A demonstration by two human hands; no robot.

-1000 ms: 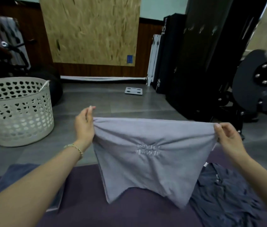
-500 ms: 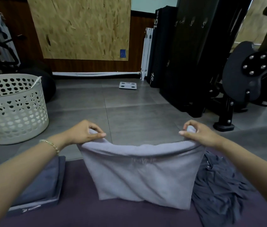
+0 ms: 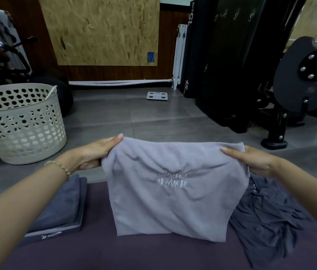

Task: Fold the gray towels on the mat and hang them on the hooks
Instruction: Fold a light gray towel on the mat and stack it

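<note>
A light gray towel (image 3: 173, 201) with a white embroidered logo lies folded on the purple mat (image 3: 99, 250), its far edge lifted. My left hand (image 3: 95, 152) grips the towel's far left corner and my right hand (image 3: 251, 158) grips its far right corner. A folded dark gray towel (image 3: 60, 211) rests on the mat at the left. A crumpled dark gray towel (image 3: 266, 217) lies at the right, partly under the light one. Small hooks (image 3: 235, 15) show on the black panel at the upper right.
A white perforated laundry basket (image 3: 17, 123) stands on the gray floor at the left. A bathroom scale (image 3: 157, 96) lies further back. Black gym mats (image 3: 192, 55) and an exercise machine (image 3: 299, 84) fill the right side. A chipboard panel (image 3: 103, 30) leans on the back wall.
The light gray towel went from hanging spread in the air to lying folded on the mat. Both hands came down and forward with its top edge.
</note>
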